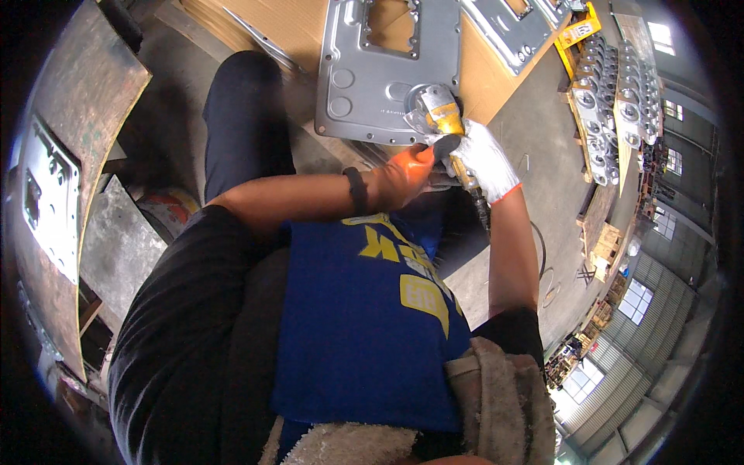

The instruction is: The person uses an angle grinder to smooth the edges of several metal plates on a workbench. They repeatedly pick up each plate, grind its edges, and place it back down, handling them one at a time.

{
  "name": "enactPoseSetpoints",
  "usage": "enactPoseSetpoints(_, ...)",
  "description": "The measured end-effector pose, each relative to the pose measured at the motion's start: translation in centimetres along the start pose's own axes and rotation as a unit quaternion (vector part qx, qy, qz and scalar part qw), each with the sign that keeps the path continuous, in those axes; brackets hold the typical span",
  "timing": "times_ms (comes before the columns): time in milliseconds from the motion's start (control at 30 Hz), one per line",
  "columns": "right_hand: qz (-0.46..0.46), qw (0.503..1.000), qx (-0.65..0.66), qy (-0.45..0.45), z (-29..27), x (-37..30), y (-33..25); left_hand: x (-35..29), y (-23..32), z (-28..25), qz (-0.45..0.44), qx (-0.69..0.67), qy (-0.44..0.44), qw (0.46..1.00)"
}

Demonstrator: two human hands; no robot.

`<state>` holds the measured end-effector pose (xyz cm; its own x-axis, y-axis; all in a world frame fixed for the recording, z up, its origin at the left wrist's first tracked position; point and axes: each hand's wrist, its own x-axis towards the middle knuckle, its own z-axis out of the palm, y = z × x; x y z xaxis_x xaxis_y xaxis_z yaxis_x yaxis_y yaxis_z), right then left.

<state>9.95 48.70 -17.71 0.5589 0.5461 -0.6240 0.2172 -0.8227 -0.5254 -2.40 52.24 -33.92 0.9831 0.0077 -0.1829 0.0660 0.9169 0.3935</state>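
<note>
A yellow angle grinder [446, 116] with a silver head and guard sits at the near right corner of a grey metal cover plate [372, 85]. My right hand [488, 160], in a white knit glove with an orange cuff, is wrapped round the grinder's body. In an orange-coated glove, my left hand [407, 174] closes on the grinder's black side handle. The disc lies over the plate's surface; whether it touches is too small to tell. The plate has a rectangular opening at its far part, round raised marks and bolt holes along its rim.
Brown cardboard [496, 85] lies under the plate. Another grey metal plate [515, 35] lies at the far right, and a long pointed metal tool [260, 37] at the far left. A bench [108, 93] at left bears a shiny plate [50, 194]. Rows of metal castings [597, 108] stand on pallets at right.
</note>
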Motion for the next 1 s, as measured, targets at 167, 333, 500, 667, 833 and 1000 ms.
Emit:
enactPoseSetpoints(167,-0.022,1.000,-0.005,0.006,0.1,0.6,0.6,0.6,-1.0,-1.5,0.118,0.253,-0.048,0.959)
enactPoseSetpoints(333,-0.017,0.999,-0.040,0.030,-0.1,0.8,-0.2,4.1,-5.4,-4.4,0.062,0.062,-0.022,0.996)
enactPoseSetpoints(500,-0.027,0.998,-0.048,0.038,0.0,1.7,0.8,0.4,2.7,2.5,-0.055,0.013,0.080,0.995)
enactPoseSetpoints(667,-0.042,0.999,0.016,-0.004,-0.3,1.1,-0.8,0.4,0.7,0.3,0.070,0.097,0.040,0.992)
enactPoseSetpoints(833,-0.004,1.000,0.010,0.026,0.2,1.2,-0.5,-2.6,5.1,4.3,0.172,0.443,0.087,0.876)
enactPoseSetpoints(1000,-0.024,0.998,0.056,0.001,0.1,0.2,-1.8,-1.8,5.6,4.1,-0.056,0.059,0.073,0.994)
